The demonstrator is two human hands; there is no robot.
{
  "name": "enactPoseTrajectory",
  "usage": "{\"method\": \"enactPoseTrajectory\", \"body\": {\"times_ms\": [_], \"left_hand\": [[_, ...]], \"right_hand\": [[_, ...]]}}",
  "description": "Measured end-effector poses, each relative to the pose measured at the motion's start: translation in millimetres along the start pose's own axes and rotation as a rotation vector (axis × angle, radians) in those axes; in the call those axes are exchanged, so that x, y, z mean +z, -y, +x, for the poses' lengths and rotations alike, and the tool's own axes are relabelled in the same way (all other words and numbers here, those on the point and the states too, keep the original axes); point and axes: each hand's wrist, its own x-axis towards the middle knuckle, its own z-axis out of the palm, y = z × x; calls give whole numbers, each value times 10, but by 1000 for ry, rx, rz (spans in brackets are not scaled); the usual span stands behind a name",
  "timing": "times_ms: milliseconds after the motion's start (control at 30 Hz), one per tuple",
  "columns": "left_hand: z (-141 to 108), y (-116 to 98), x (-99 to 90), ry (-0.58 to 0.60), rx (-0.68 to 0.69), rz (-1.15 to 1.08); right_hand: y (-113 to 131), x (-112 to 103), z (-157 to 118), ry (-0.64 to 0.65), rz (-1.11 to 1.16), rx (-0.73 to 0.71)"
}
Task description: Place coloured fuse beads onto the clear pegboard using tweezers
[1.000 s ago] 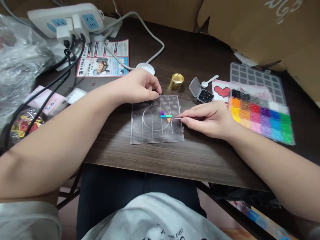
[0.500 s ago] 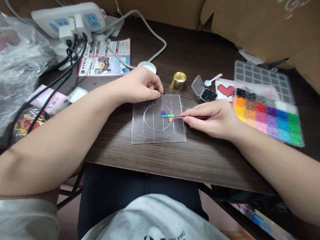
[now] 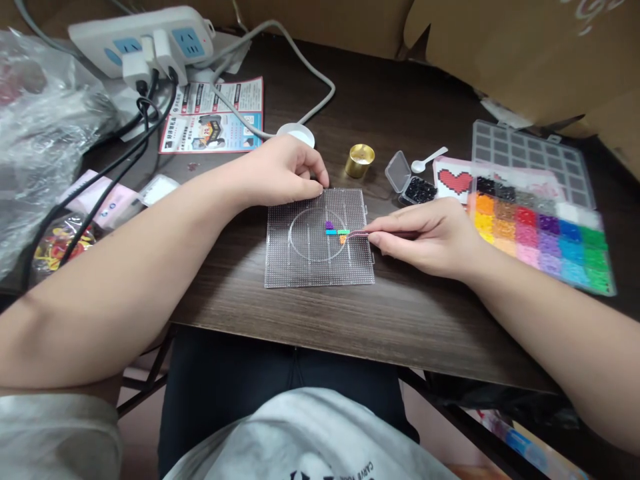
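Note:
A clear pegboard [image 3: 285,270] lies flat on the dark table, with a round outline on it. Small purple, blue, green and orange beads [image 3: 343,239] sit on its pegs right of the middle. My left hand [image 3: 290,172] grips the board's top edge between thumb and fingers. Pinched in my right hand [image 3: 425,239] are thin tweezers [image 3: 390,235], whose tips reach the board beside the orange beads. Whether the tips hold a bead is too small to tell.
Right: a compartment box of coloured beads [image 3: 547,230], a heart pattern card [image 3: 454,180], a small box of black beads [image 3: 419,190] and a white spoon [image 3: 429,160]. Behind the board: a gold cup [image 3: 359,161]. Left: a power strip [image 3: 143,40], cables, a leaflet [image 3: 215,133] and plastic bags [image 3: 50,120].
The whole view has shifted slightly, with things appearing a little further right. Both hands keep their places at the board, and the tweezers stay by the orange beads.

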Motion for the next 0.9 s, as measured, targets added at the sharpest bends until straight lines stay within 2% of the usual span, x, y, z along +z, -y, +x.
{"method": "enactPoseTrajectory", "body": {"times_ms": [600, 900], "left_hand": [[9, 18, 5, -2, 17, -3], [8, 31, 5, 0, 27, -14]], "right_hand": [[-26, 16, -26, -28, -11, 23], [-38, -9, -26, -36, -35, -23]]}}
